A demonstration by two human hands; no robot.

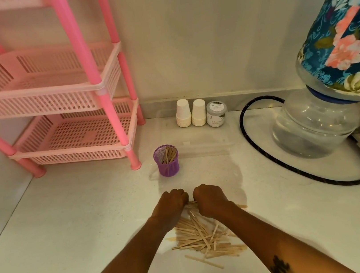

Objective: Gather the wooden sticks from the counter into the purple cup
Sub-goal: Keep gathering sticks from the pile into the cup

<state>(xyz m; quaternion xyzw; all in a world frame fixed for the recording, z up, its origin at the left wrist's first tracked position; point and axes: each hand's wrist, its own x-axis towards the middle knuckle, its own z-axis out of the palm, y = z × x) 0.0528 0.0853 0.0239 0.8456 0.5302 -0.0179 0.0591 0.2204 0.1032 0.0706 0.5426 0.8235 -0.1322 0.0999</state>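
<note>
Both hands, left hand (171, 204) & right hand (209, 198), curl round a bunch of wooden sticks (203, 235) at the pile's far edge on the table (70, 222). Purple cup (166, 160) sits just beyond, already w/ some sticks. Square the ends, grip tight, then drop in upright.

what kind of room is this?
Probably a home kitchen or pantry corner: a white counter holding a water dispenser, stacked paper cups and a pink basket rack.
</note>
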